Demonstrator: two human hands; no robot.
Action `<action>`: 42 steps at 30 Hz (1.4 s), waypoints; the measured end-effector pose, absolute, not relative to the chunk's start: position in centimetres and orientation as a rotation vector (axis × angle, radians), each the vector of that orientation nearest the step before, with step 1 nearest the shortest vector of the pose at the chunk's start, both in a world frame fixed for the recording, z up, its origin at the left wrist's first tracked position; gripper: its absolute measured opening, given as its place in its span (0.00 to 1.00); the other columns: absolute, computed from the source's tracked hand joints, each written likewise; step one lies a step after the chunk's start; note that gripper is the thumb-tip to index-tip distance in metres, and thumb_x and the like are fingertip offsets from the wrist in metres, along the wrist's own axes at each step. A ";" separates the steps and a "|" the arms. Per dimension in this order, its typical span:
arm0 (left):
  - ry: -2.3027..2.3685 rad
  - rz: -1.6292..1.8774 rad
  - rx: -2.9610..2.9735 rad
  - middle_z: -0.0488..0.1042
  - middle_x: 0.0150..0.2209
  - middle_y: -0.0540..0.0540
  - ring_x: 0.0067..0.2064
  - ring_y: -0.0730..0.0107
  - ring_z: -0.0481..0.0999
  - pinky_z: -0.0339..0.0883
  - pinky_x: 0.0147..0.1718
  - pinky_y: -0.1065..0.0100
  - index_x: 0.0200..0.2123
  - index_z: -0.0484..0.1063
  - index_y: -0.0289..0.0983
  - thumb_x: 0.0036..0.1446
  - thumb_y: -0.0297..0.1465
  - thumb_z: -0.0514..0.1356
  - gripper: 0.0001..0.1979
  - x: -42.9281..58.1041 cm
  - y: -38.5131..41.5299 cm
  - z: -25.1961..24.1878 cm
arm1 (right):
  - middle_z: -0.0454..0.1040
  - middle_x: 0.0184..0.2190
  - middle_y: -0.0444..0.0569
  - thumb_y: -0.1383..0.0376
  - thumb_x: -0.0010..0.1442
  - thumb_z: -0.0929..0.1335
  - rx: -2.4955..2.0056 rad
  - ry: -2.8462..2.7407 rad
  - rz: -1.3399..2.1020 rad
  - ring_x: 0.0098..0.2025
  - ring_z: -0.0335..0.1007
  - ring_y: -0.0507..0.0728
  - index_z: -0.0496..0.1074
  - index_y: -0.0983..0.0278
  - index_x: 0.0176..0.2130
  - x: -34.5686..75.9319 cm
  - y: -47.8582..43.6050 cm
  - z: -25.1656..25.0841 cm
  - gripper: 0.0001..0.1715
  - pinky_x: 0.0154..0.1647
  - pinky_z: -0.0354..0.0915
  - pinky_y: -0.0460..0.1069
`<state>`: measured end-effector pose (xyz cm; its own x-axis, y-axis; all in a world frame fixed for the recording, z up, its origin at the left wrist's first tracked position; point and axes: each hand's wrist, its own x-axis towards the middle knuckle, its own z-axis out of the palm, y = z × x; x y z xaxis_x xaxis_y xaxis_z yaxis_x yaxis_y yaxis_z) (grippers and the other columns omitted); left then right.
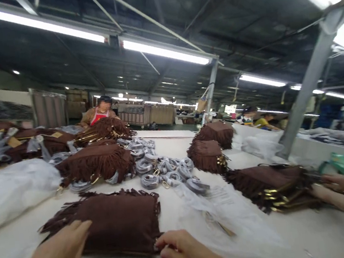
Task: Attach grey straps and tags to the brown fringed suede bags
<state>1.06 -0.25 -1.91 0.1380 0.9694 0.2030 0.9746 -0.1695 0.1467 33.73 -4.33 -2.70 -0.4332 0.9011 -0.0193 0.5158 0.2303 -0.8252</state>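
A dark brown fringed bag (117,221) lies flat on the white table in front of me, its fringe spread along the far and left sides. My left hand (59,249) rests on the bag's near left part with fingers stretched out and together. At the near right corner, my right hand (186,250) pinches the bag's edge between thumb and index finger. Just beyond the bag are several rolled grey straps (150,180) with gold clips. A clear plastic bag (224,215) lies to the right of my right hand.
Stacks of brown fringed bags stand at left (95,162), at back right (205,154) and at right (267,180). Another person's hands (329,191) touch the right stack. White plastic wrapping (15,190) covers the left side. A person in a red apron (99,115) is across the table.
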 end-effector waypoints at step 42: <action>-1.146 -0.489 -3.375 0.68 0.59 0.39 0.60 0.58 0.65 0.54 0.60 0.59 0.58 0.65 0.32 0.50 0.17 0.48 0.30 35.9 3.8 -5.3 | 0.79 0.38 0.57 0.71 0.56 0.65 -2.279 -1.668 0.065 0.43 0.74 0.63 0.75 0.67 0.38 51.6 -6.6 -3.5 0.11 0.42 0.65 0.50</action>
<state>35.90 3.75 -5.29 0.7725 0.6268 0.1014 0.5071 -0.7052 0.4956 51.60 -6.56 -3.45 0.3193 0.9360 0.1480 0.9218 -0.2705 -0.2777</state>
